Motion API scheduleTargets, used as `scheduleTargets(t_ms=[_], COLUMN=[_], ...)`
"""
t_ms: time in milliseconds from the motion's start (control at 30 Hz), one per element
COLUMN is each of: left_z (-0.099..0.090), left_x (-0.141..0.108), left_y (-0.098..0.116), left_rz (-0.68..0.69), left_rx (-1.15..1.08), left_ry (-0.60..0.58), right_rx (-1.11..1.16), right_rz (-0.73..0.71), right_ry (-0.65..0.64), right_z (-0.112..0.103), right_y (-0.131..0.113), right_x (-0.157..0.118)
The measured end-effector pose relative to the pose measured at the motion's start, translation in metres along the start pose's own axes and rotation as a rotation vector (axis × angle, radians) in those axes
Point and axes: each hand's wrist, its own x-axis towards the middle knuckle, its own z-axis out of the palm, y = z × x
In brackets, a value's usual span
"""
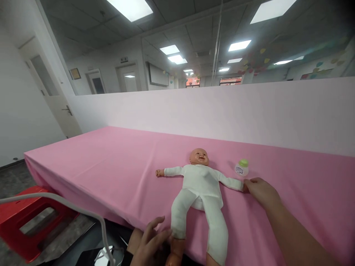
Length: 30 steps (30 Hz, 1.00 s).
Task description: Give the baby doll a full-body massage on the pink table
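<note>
Lying at table edge (pixel 122 215): doll (pixel 200 181)

The tabletop (pixel 91 162) is covered by a pink cloth (pixel 133 147), fairly smooth with a few soft creases, and I can see it hanging down past the near edge. On it a white-clothed doll (pixel 202 181) lies on its back, arms spread wide, head toward the far side, legs slightly parted toward the near edge. Just beyond one outstretched arm sits a small, rounded, green-capped bottle (pixel 242 169), its label facing this way
</note>
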Motion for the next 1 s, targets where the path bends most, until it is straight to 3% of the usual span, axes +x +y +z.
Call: scheduleTargets(t_ms=[67, 167, 300, 367, 433, 500, 600, 800, 1000], left_z=[-0.006, -0.005, 0.001, 0.0, -0.005, -0.01, -0.019, -0.021, -0.015], left_x=[0.013, 0.039, 0.095, 0.129, 0.164, 0.194, 0.227, 0.236, 0.229], left_y=[0.007, 0.021, 0.028, 0.02, 0.005, -0.014, -0.042, -0.091, -0.115], left_rz=[0.006, -0.13, -0.218, -0.278, -0.325, -0.411, -0.554, -0.624, -0.551], left_rx=[-0.02, 0.002, 0.055, 0.138, 0.239, 0.322, 0.401, 0.452, 0.481], left_ry=[-0.006, 0.024, 0.065, 0.079, 0.048, -0.016, -0.113, -0.129, -0.151], right_rx=[-0.029, -0.127, -0.159, -0.111, -0.072, -0.072, -0.081, -0.253, -0.334], right_rz=[0.004, -0.009, -0.237, -0.433, -0.627, -0.853, -1.057, -1.203, -1.246], right_ry=[0.058, 0.184, 0.243, 0.234, 0.124, 0.035, 0.029, 0.069, 0.192], right_z=[-0.004, -0.014, -0.021, -0.015, -0.005, 0.007, 0.02, 0.038, 0.071], right_y=[-0.001, -0.012, -0.035, -0.038, -0.033, -0.02, 0.005, 0.042, 0.047], right_x=[-0.003, -0.017, -0.065, -0.098, -0.132, -0.162, -0.196, -0.226, -0.238])
